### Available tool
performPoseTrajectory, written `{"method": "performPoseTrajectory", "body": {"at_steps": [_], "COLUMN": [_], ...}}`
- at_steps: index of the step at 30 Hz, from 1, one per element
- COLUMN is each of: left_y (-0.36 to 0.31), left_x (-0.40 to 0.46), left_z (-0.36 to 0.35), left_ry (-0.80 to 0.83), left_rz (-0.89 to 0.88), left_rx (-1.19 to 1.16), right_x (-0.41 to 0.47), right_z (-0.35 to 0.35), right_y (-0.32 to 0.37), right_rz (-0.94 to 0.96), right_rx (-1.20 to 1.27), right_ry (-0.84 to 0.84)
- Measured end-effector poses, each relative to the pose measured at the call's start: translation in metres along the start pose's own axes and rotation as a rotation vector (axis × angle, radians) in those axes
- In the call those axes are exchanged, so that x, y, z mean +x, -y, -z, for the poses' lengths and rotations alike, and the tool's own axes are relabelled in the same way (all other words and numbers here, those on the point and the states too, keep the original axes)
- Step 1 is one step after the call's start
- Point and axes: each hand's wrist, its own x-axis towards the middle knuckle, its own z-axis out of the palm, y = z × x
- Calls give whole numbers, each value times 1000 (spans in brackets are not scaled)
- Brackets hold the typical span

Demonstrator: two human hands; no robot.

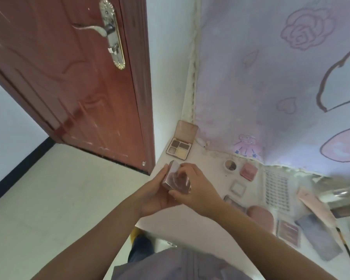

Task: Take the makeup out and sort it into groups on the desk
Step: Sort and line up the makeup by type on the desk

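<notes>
A small pinkish compact (175, 179) is gripped by both hands, left hand (156, 194) under it, right hand (192, 188) pinching the top, right over the tabletop (206, 225) near its left edge. If the lid gets pried too hard, it could easily be flipped off that edge onto the floor. The open palette (180, 146) in the far left corner could get bumped too.

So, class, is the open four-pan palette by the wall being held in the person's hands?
No: the four-pan palette lies open on the desk, while both hands grip a different compact.
</notes>
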Motion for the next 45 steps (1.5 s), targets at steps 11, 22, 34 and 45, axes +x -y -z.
{"method": "performPoseTrajectory", "body": {"at_steps": [11,22,34,45], "left_y": [-24,-31,-31,-38], "left_x": [26,27,29,27], "left_z": [-60,-71,-77,-75], "left_ry": [208,232,137,222], "left_rz": [-31,5,45,52], "left_rx": [56,93,-96,-84], "right_x": [-6,-5,0,4], "right_z": [83,93,109,122], "right_y": [17,5,6,10], "right_rz": [-77,-67,-122,-106], "right_rx": [122,203,67,154], "right_ry": [-133,-163,48,65]}}
